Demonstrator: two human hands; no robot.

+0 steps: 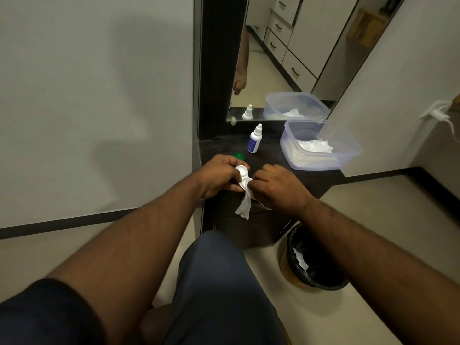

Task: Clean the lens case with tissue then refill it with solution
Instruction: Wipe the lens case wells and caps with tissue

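Dark cabinet top (271, 160), centre of frame, set against a mirror at its far edge. On it: one small white dropper bottle (254, 139) with a blue label, upright, upper centre; one green cap (238, 155), just left of and nearer than the bottle, partly hidden; one clear plastic tub (319, 148) holding white tissues, right of the bottle. Pale tiled floor (373, 207), lower right: one bin (313, 257) with black liner, just beside the cabinet.

Both hands — left hand (219, 178), right hand (276, 188) — curled, close.
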